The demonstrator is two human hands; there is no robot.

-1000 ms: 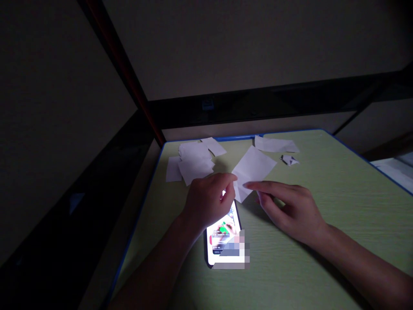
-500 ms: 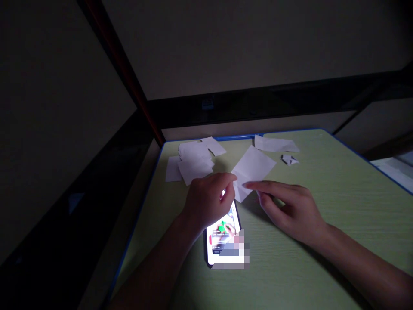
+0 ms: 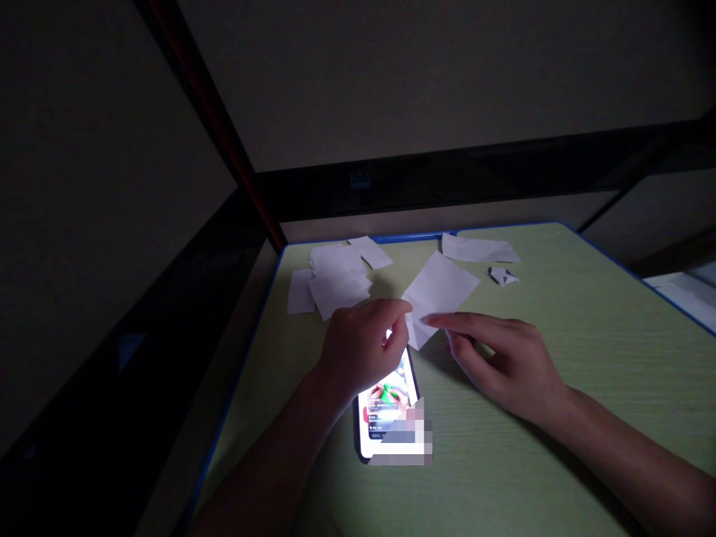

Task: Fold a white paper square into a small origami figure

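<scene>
Between my two hands is a white sheet of paper (image 3: 441,283), creased near its lower corner and turned like a diamond. My left hand (image 3: 366,339) pinches the paper's left corner between thumb and forefinger. From the other side my right hand (image 3: 497,354) holds the paper's lower right edge, fingertips on top and thumb at the edge. Under my left hand lies a lit phone (image 3: 385,418). Its screen shows hands with a green piece, and part of it is blurred out by blocks; my left hand covers its upper end.
Several loose white sheets (image 3: 338,280) lie overlapping at the table's far left. At the far edge rests a paper strip (image 3: 479,248), with a small folded paper piece (image 3: 502,276) in front of it. The light-green table (image 3: 587,328) has a blue rim; a dark wall stands behind.
The picture on the phone screen has changed, with hands now around the green piece. My hands and the paper have hardly moved.
</scene>
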